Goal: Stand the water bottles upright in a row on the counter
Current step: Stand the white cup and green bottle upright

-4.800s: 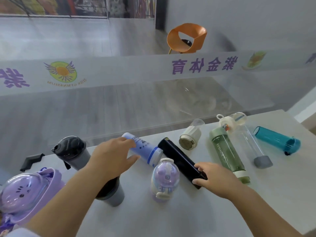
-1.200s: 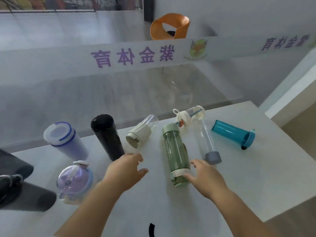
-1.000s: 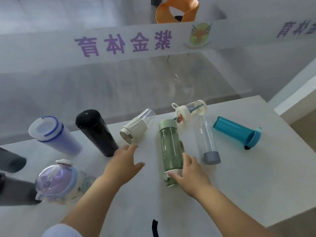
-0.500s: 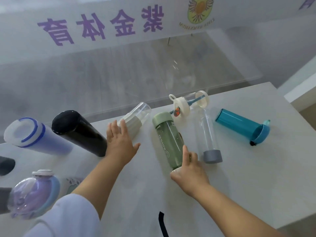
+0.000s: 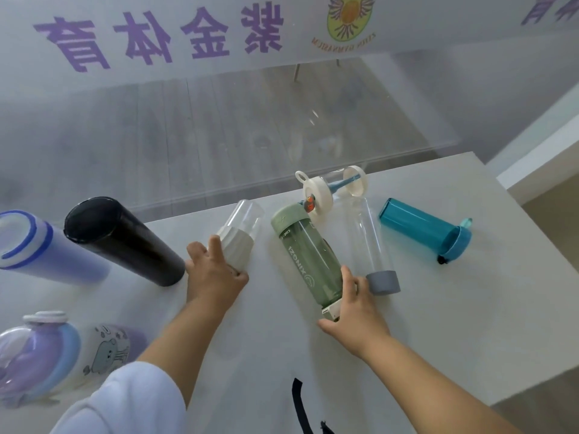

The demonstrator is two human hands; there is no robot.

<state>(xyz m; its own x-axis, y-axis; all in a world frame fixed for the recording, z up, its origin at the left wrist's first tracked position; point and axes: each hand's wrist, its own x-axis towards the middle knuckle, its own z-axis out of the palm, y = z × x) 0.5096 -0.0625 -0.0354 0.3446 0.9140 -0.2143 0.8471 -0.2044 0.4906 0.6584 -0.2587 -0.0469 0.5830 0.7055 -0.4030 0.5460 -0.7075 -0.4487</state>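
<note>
**A:** Lying flat, most of the bottles on the right half of the counter (image 5: 438, 324). The green bottle (image 5: 308, 261) is being gripped at its near end by the right hand (image 5: 354, 311), fingers wrapped round the pale cap there, and it's being held at a slant with its green far end pointing away. Just beside it, a clear bottle with a grey base (image 5: 372, 245) is lying down, and a teal bottle (image 5: 423, 228) is lying well off to the right.

**B:** And the left hand (image 5: 213, 277)?

**A:** It's being closed round the near end of a small white-and-clear bottle (image 5: 239, 234), which is tilted away too. Whether that one is being lifted off the surface can't be told.

**B:** Anything already upright?

**A:** A black bottle (image 5: 122, 242) and a blue-and-white cup (image 5: 40, 249) are being seen standing at the left, side by side. A purple bottle with a cartoon print (image 5: 50, 352) is sitting nearer the edge. A cream lid with a blue straw (image 5: 326, 191) is lying behind the green one.
</note>
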